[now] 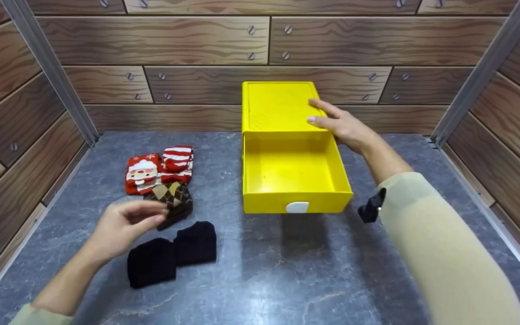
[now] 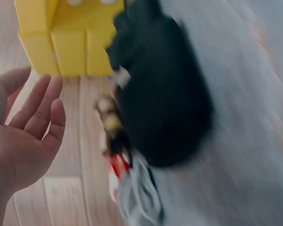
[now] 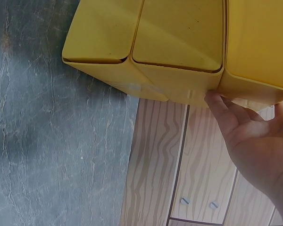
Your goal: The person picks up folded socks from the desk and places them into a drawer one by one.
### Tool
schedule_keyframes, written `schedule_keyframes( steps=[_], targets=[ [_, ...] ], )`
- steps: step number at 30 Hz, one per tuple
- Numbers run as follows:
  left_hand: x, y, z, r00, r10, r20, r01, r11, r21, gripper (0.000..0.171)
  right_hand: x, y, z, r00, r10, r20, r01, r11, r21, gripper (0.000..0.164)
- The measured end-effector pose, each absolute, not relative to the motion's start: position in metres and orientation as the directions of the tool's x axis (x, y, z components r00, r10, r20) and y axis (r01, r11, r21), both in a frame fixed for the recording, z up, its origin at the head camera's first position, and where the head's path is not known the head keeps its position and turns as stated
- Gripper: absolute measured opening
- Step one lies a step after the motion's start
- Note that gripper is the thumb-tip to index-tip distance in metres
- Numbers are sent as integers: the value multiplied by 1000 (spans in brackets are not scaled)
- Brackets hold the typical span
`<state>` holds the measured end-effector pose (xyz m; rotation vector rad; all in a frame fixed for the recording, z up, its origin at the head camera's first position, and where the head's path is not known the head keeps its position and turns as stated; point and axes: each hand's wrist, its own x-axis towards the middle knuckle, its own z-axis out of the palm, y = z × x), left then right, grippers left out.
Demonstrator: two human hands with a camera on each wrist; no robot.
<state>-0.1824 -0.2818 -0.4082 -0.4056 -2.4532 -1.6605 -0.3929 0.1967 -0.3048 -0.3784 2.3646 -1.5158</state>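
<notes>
A yellow drawer box (image 1: 278, 106) stands toward the back of the table with its drawer (image 1: 294, 203) pulled out at the front; inside, the drawer shows bare yellow. My right hand (image 1: 343, 126) rests on the box's right top edge, thumb and one finger on the lid, the other fingers hidden behind the side. My left hand (image 1: 122, 225) is at the left with fingers slightly bent and nothing held, overlapping the brown argyle socks (image 1: 174, 198) in this view. Nearer me lie folded black socks (image 1: 172, 255). Farther back are red Santa socks (image 1: 145, 171) with a red-and-white striped part.
Wood-plank panels (image 1: 188, 43) close off the back and both sides, joined by grey metal corner posts (image 1: 52, 67). The grey marbled tabletop (image 1: 264, 280) stretches toward me. A small black device (image 1: 370, 210) sits at my right sleeve.
</notes>
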Motion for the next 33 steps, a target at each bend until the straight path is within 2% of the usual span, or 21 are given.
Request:
schedule_keyframes(
  steps=[6, 13, 21, 33],
  targets=[
    [-176, -308, -427, -974, 176, 141, 202, 404, 892, 27, -393, 197, -307, -914, -393, -99, -65, 383, -921, 83],
    [-169, -322, -440, -981, 191, 40, 123, 445, 887, 34, -392, 196, -307, -918, -379, -114, -49, 396, -917, 84],
    [-166, -328, -455, -955, 294, 35, 151, 384, 911, 42, -391, 198, -305, -921, -374, -109, -57, 407, -912, 84],
    [-165, -339, -463, -943, 332, -25, 142, 468, 872, 47, -392, 198, -306, -917, -387, -101, -62, 387, -920, 83]
  ],
)
